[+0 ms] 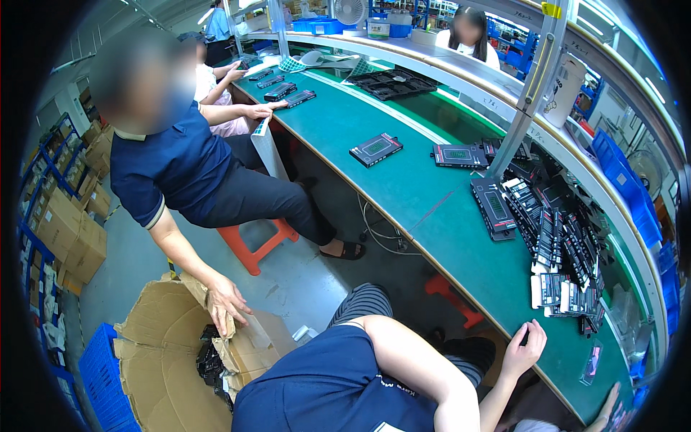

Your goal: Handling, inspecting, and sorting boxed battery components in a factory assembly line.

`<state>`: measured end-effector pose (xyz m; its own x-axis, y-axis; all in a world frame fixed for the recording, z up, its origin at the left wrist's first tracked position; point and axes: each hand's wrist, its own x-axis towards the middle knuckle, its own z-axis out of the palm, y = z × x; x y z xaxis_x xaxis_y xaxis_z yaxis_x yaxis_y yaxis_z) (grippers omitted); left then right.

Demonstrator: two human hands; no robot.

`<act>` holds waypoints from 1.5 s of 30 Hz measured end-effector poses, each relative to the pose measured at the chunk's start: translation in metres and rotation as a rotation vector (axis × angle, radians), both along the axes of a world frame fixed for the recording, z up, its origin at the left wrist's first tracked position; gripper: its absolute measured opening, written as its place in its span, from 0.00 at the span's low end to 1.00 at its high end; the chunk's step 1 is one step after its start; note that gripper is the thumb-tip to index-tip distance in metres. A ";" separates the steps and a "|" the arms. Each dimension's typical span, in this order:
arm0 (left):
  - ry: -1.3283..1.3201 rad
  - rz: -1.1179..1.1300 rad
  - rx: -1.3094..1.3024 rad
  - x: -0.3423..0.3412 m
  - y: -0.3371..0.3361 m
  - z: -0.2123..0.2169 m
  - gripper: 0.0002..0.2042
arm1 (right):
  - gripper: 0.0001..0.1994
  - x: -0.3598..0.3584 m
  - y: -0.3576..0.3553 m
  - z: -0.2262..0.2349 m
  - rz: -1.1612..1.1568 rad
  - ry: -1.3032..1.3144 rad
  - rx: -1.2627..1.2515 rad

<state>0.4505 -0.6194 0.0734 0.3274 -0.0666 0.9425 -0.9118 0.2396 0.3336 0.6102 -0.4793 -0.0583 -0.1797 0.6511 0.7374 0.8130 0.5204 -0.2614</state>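
My left hand (pixel 524 348) rests at the near edge of the green tabletop (pixel 461 248), fingers loosely bent and apart, with nothing visible in it. At the lower right, my right hand (pixel 608 412) is only partly in view; its fingers lie stretched on the tabletop. Between the two lies a small clear packet (pixel 592 362) with something pinkish inside. Beyond my left hand is a heap of flat black cartons (pixel 558 230), several showing white printed edges. One black box (pixel 493 209) lies flat beside the heap, another box (pixel 458 155) behind it, and a third box (pixel 376 149) farther left.
A co-worker's hand (pixel 227 302) reaches over a torn cardboard carton (pixel 162 345) holding black items. A blue crate (pixel 108 378) stands beside it. Orange stools (pixel 259 245) are on the floor. A metal post (pixel 529 101) and shelf (pixel 468 79) run along the table's far side.
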 end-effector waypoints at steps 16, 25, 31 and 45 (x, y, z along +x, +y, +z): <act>-0.018 0.064 0.045 -0.058 0.006 0.043 0.16 | 0.05 -0.002 -0.001 -0.001 0.006 -0.001 -0.005; -0.025 0.069 0.047 0.011 -0.006 0.012 0.15 | 0.05 -0.001 -0.001 0.000 0.001 -0.013 0.001; -0.027 0.100 0.050 0.122 -0.036 -0.049 0.15 | 0.05 -0.001 0.000 0.000 0.010 -0.021 -0.004; -0.031 0.126 0.061 0.091 -0.044 -0.017 0.15 | 0.05 0.003 0.001 0.000 -0.011 -0.016 -0.005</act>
<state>0.5412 -0.6638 0.0568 0.3078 -0.0843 0.9477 -0.9434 0.1023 0.3155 0.6131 -0.4787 -0.0588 -0.1841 0.6567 0.7313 0.8225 0.5103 -0.2512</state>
